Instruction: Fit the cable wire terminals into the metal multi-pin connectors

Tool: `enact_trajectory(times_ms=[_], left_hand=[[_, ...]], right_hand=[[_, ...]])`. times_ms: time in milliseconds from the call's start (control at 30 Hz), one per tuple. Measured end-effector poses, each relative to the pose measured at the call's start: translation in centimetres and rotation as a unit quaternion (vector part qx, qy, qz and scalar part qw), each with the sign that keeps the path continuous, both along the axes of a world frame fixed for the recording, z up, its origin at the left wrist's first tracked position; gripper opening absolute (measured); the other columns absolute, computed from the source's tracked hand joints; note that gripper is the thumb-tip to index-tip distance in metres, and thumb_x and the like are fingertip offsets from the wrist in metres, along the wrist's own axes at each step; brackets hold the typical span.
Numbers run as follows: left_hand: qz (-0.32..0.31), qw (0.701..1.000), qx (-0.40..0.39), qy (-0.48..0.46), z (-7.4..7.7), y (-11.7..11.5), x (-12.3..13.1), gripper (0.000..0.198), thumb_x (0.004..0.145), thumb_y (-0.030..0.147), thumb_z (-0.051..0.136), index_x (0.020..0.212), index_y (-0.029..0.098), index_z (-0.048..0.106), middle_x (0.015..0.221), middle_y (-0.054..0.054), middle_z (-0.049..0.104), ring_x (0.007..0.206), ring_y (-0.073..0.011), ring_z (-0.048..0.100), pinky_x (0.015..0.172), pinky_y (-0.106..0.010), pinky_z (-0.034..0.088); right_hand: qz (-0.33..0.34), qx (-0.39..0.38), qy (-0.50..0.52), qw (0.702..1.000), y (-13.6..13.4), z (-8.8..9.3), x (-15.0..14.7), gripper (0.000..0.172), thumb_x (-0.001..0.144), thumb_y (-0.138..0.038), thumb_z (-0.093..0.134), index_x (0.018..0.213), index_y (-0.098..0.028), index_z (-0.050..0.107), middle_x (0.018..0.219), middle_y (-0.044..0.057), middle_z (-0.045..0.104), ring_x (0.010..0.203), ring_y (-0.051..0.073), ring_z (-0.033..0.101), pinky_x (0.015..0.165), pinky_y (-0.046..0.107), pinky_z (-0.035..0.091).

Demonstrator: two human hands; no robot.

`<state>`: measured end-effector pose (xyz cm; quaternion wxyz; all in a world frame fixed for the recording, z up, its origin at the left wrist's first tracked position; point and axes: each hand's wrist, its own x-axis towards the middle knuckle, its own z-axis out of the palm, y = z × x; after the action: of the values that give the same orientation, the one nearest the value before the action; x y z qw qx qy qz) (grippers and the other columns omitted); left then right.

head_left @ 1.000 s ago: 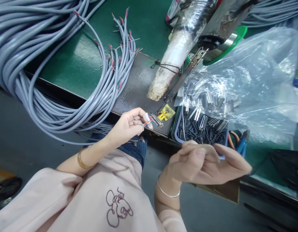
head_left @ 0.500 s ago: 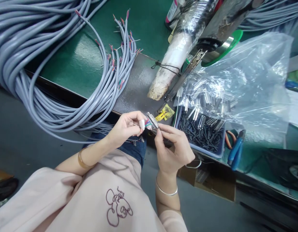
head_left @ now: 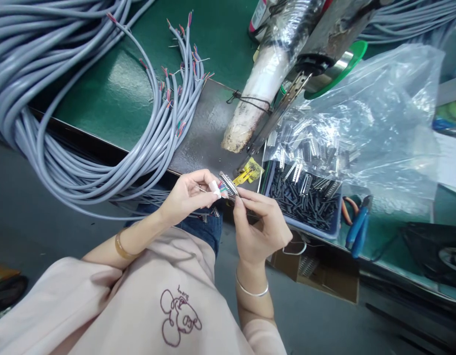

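One blue tray [head_left: 317, 230] of black pieces [head_left: 296, 203] and one clear bag [head_left: 391, 113] of metal connectors [head_left: 312, 149] lie toward three o'clock. At center, the right hand [head_left: 263, 224] pinches one connector [head_left: 228, 183]; the left hand [head_left: 191, 195] pinches colored wires [head_left: 222, 189].

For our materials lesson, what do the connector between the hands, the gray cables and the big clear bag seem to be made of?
Connector: probably metal outside, since its edge shines silver; the rest is too small to judge.
Gray cables: likely a plastic or rubbery jacket, smooth with soft highlights.
Bag: apparently thin plastic film, glossy, creased and see-through.
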<state>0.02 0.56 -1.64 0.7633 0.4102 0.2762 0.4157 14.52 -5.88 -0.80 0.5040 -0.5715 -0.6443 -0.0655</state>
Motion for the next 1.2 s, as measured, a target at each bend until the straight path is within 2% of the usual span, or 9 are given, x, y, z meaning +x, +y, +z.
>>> enact_trajectory(times_ms=[200, 400, 467, 600, 900, 1200], left_hand=[[0.095, 0.991, 0.038, 0.084, 1.0, 0.4, 1.3, 0.022, 0.069, 0.022, 0.081, 0.068, 0.015, 0.060, 0.075, -0.001, 0.066, 0.056, -0.0052, 0.053, 0.050, -0.016, 0.044], [0.127, 0.981, 0.091, 0.111, 1.9, 1.1, 2.1, 0.016, 0.071, 0.016, 0.074, 0.066, 0.016, 0.059, 0.073, 0.000, 0.065, 0.064, -0.0087, 0.060, 0.059, -0.019, 0.051], [0.129, 0.979, 0.103, 0.120, 2.0, 1.3, 2.1, 0.015, 0.071, 0.016, 0.074, 0.067, 0.016, 0.060, 0.073, 0.000, 0.066, 0.067, -0.0098, 0.062, 0.062, -0.020, 0.052], [0.116, 0.980, 0.102, 0.124, 2.0, 1.6, 2.1, 0.015, 0.072, 0.017, 0.073, 0.067, 0.016, 0.059, 0.078, -0.001, 0.068, 0.062, -0.0080, 0.059, 0.058, -0.019, 0.050], [0.148, 0.971, 0.138, 0.126, 2.5, 1.8, 2.4, 0.011, 0.070, 0.014, 0.069, 0.066, 0.017, 0.058, 0.075, -0.001, 0.067, 0.069, -0.0104, 0.063, 0.064, -0.020, 0.053], [0.124, 0.971, 0.124, 0.160, 2.4, 1.7, 2.3, 0.010, 0.070, 0.015, 0.067, 0.065, 0.017, 0.058, 0.072, -0.001, 0.064, 0.064, -0.0092, 0.057, 0.061, -0.019, 0.048]], right_hand=[[0.008, -0.021, -0.005, 1.000, 0.5, 0.0, 0.2, 0.015, 0.085, -0.008, 0.070, 0.087, -0.022, 0.062, 0.097, 0.003, 0.079, 0.087, 0.015, 0.076, 0.077, 0.028, 0.062], [0.002, -0.012, -0.024, 1.000, 1.5, 0.4, 0.6, 0.018, 0.085, -0.007, 0.069, 0.084, -0.022, 0.059, 0.097, 0.002, 0.079, 0.088, 0.014, 0.076, 0.077, 0.027, 0.062], [-0.001, -0.013, -0.021, 1.000, 1.7, 0.5, 0.7, 0.018, 0.085, -0.008, 0.069, 0.084, -0.022, 0.059, 0.097, 0.002, 0.079, 0.089, 0.015, 0.076, 0.078, 0.028, 0.062], [0.003, -0.014, -0.003, 1.000, 2.0, 0.5, 0.8, 0.017, 0.085, -0.008, 0.069, 0.085, -0.022, 0.059, 0.096, 0.001, 0.078, 0.089, 0.016, 0.076, 0.078, 0.029, 0.062], [-0.004, 0.003, -0.016, 1.000, 2.4, 0.9, 0.8, 0.015, 0.085, -0.010, 0.072, 0.085, -0.021, 0.063, 0.096, 0.001, 0.078, 0.087, 0.014, 0.075, 0.079, 0.028, 0.061], [-0.008, -0.006, -0.029, 1.000, 2.4, 0.7, 0.8, 0.016, 0.086, -0.011, 0.072, 0.083, -0.022, 0.061, 0.091, 0.000, 0.078, 0.083, 0.014, 0.076, 0.075, 0.027, 0.060]])
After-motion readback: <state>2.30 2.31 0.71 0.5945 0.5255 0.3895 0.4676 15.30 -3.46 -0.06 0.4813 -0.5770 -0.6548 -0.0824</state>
